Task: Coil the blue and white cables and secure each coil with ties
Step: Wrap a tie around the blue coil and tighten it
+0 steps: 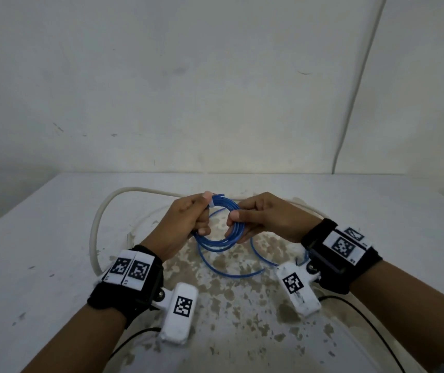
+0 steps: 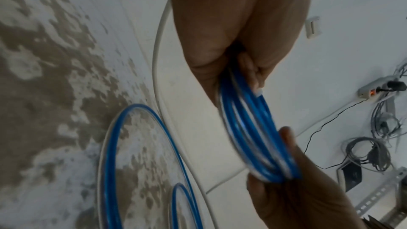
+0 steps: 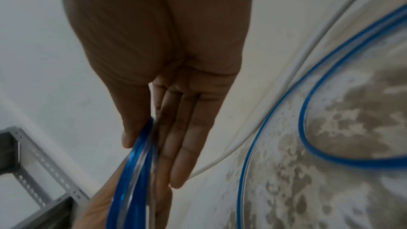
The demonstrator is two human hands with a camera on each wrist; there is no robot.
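The blue cable coil [image 1: 216, 242] of several loops hangs just above the white table [image 1: 54, 238], held between both hands. My left hand [image 1: 204, 214] grips its left side with curled fingers, the thumb on top by a small whitish piece. My right hand [image 1: 235, 224] pinches the right side between thumb and fingers. In the left wrist view the blue cable coil [image 2: 253, 128] runs from my left hand [image 2: 242, 76] to the right hand [image 2: 297, 198]. The rest of the blue cable [image 1: 231, 273] lies loose in loops on the table. The white cable [image 1: 94, 230] lies uncoiled in a wide arc behind the hands.
The table top has a worn brown patch [image 1: 242, 305] under the hands. A wall [image 1: 188, 90] stands right behind the table, with a white pipe [image 1: 363, 76] on it. Beyond the table edge, a power strip [image 2: 374, 91], tangled grey cables and a slotted metal frame [image 3: 33, 163] lie on the floor.
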